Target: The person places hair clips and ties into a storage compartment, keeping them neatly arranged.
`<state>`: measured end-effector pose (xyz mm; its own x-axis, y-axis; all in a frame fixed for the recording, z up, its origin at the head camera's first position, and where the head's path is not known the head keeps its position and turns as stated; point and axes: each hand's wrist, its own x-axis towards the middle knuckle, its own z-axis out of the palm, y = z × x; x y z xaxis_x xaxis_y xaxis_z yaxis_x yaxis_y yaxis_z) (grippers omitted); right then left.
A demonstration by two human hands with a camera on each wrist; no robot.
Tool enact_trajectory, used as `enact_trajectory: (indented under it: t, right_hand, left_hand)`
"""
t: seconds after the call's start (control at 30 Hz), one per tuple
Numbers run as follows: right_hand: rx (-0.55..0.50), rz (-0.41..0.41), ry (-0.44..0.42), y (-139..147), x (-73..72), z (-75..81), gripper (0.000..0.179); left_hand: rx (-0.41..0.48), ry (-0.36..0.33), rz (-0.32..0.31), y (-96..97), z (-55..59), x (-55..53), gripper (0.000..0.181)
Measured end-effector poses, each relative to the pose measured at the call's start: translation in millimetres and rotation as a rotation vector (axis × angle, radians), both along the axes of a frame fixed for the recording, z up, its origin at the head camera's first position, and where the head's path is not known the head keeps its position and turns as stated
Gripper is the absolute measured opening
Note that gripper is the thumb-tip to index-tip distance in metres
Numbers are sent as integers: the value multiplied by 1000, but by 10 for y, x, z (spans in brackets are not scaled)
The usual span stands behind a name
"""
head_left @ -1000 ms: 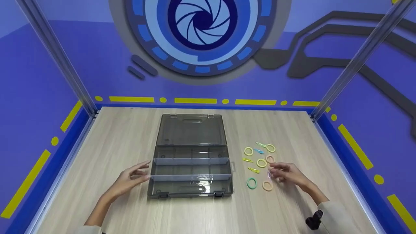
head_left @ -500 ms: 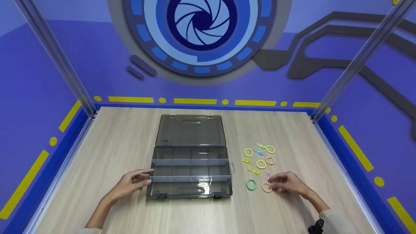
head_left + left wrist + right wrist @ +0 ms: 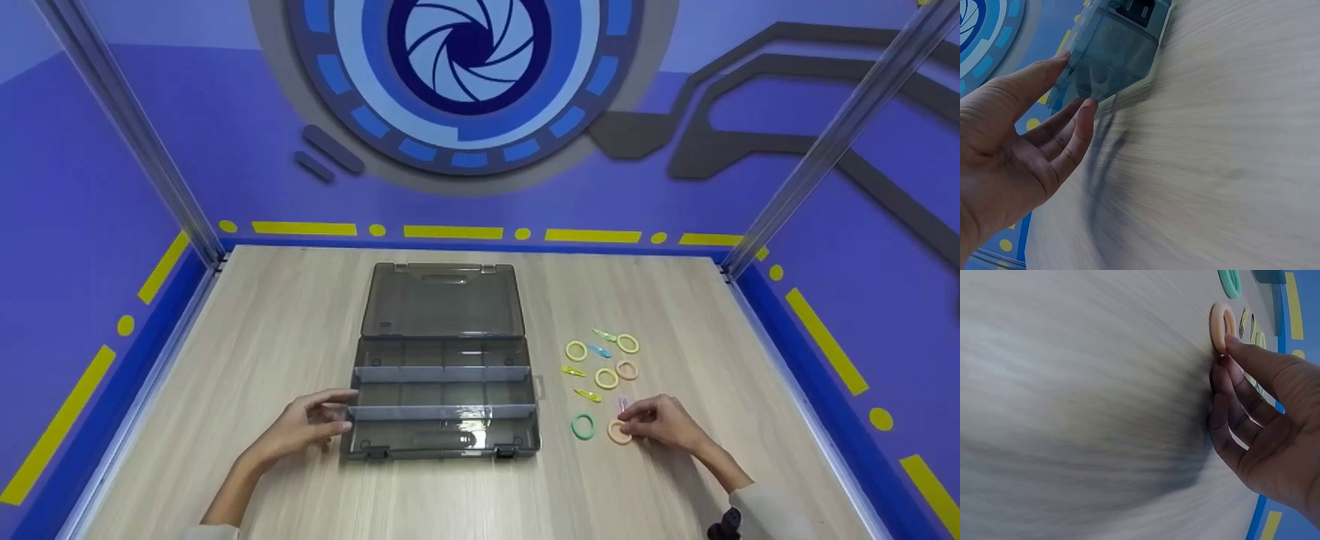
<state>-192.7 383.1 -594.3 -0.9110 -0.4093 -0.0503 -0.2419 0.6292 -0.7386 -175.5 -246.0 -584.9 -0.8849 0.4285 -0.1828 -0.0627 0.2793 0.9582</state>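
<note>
In the head view my right hand (image 3: 667, 426) pinches the edge of a peach hair tie (image 3: 614, 433) lying on the table. The right wrist view shows my thumb (image 3: 1252, 354) on that tie's rim, with the fingertips just below it. A pink hair clip (image 3: 622, 403) lies beside the fingers, partly hidden. My left hand (image 3: 292, 431) rests at the left wall of a smoky clear organizer box (image 3: 442, 452), whose lid (image 3: 442, 304) lies folded back. In the left wrist view the thumb and fingers touch the box's corner (image 3: 1120, 56), loosely bent and spread.
Right of the box lie a green hair tie (image 3: 583, 427), yellow hair ties (image 3: 606, 378), another peach tie (image 3: 627, 370), yellow clips (image 3: 588, 394), a blue clip (image 3: 599, 350) and a green clip (image 3: 604, 335). White dividers (image 3: 450, 412) split the box into rows. Blue walls surround the table.
My right hand has come nearer, from beside the farther peach tie to the near one, and now pinches it. The left hand has slid slightly nearer along the box's side.
</note>
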Motion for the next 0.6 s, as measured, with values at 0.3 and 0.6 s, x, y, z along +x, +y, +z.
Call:
enact_trajectory:
  t: [0.3,0.6]
  right_hand:
    - [44,-101,51,-52,4,-50,11]
    - [7,-179,64,-75,-29,-52,11]
  left_hand:
    - [7,-8,8,-5,-28,8,60]
    - [-1,-17,21,5,-32,-6,58]
